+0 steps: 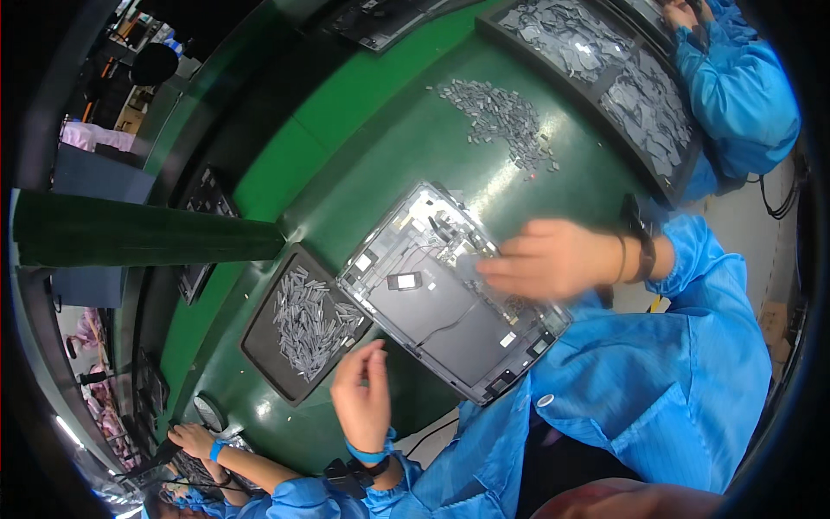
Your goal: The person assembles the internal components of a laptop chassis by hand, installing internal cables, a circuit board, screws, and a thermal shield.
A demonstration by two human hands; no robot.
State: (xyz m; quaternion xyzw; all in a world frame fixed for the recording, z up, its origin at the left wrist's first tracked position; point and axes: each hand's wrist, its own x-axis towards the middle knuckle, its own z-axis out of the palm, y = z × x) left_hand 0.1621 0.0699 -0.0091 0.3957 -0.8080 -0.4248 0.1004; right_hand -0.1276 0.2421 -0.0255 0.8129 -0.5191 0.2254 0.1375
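An opened, dark flat device, resembling a tablet or laptop casing (450,333), lies tilted on the green bench in front of me. Its inside shows a circuit board, thin cables, a large dark panel and a small black-framed module (404,281) with a white face. Over the board's right side, my right hand (545,259) is slightly blurred, its fingers closed at a thin grey piece (468,267). My left hand (363,394) hovers beside the near left edge of the casing, thumb and forefinger pinched; anything between them is too small to make out.
A dark tray (255,333) of small grey strips stands left of the casing. Loose grey pieces (497,117) lie beyond it. A divided tray (596,91) at far right holds grey sheets. A green post (147,229) rises at left. Co-workers' arms (735,95) (251,467) reach in at both sides.
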